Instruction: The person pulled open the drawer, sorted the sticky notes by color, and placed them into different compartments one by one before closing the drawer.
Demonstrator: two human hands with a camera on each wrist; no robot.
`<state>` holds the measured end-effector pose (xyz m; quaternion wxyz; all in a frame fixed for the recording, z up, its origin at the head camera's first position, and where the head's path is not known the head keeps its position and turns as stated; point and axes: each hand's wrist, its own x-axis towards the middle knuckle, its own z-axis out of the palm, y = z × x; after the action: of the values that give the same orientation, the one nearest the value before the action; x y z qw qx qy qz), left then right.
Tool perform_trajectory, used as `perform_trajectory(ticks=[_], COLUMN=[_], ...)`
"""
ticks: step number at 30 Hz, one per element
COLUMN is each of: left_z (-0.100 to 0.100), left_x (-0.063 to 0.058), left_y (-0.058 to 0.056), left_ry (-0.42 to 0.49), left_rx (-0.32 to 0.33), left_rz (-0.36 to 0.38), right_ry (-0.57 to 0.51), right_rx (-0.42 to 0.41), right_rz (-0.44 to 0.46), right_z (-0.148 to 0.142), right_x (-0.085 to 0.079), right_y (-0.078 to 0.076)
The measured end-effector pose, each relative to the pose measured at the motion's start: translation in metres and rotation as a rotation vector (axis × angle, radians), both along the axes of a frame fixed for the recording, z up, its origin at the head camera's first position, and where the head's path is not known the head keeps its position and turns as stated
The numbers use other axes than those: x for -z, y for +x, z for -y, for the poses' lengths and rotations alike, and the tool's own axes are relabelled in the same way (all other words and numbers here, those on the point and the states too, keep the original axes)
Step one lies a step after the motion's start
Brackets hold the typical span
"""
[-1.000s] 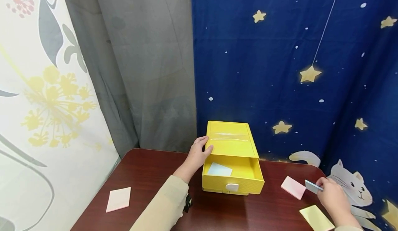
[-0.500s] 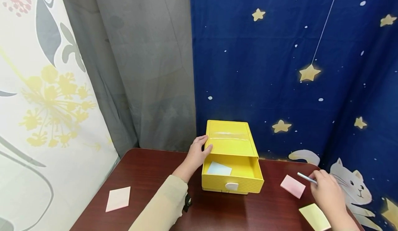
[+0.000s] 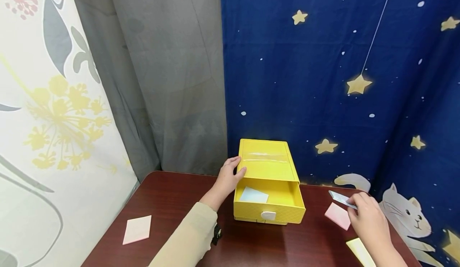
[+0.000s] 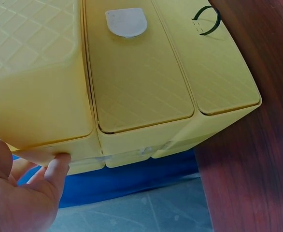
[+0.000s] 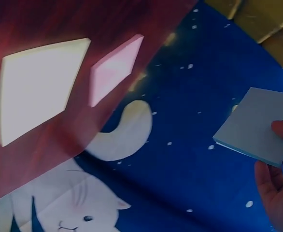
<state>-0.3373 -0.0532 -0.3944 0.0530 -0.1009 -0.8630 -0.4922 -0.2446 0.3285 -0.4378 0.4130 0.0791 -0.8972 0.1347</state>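
A yellow drawer box (image 3: 267, 161) stands at the back of the table, its top drawer (image 3: 251, 212) pulled out. A pale blue sticky note pad (image 3: 253, 195) lies inside that drawer. My left hand (image 3: 226, 181) rests against the box's left side, thumb and fingertips touching near its upper edge. With thumb and fingers, my right hand (image 3: 370, 217) pinches another light blue sticky note pad (image 5: 257, 125) raised at the right. Below it on the table lie a pink pad (image 3: 338, 216) and a yellow pad (image 3: 360, 251), the latter partly hidden by my right forearm.
A pale pink pad (image 3: 137, 230) lies on the left of the dark red table (image 3: 179, 195). Blue star curtain (image 3: 287, 79) and grey curtain (image 3: 172, 79) hang behind the table. Lower drawers show a white pull tab (image 4: 126, 22) and a black loop (image 4: 218, 21).
My right hand has moved left and slightly up with the light blue pad, now just above the pink pad, and the pad has turned. My left hand stays on the box.
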Motion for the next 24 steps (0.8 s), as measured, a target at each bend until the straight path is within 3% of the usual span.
perform_trajectory(ticks=[9,16,24], left_z=[0.0,0.0,0.0], left_x=[-0.001,0.0,-0.001], left_y=[0.002,0.004,0.003], left_ry=[-0.006,0.007,0.008], left_rx=[0.003,0.002,-0.001], left_rz=[-0.01,-0.006,-0.008], right_ry=[-0.022,-0.032,-0.019], right_rx=[-0.077,-0.184,-0.252], right_rz=[-0.099,-0.188,-0.193], right_z=[0.026,0.042,0.062], right_x=[-0.02,-0.031,-0.04], right_y=[0.003,0.005,0.006])
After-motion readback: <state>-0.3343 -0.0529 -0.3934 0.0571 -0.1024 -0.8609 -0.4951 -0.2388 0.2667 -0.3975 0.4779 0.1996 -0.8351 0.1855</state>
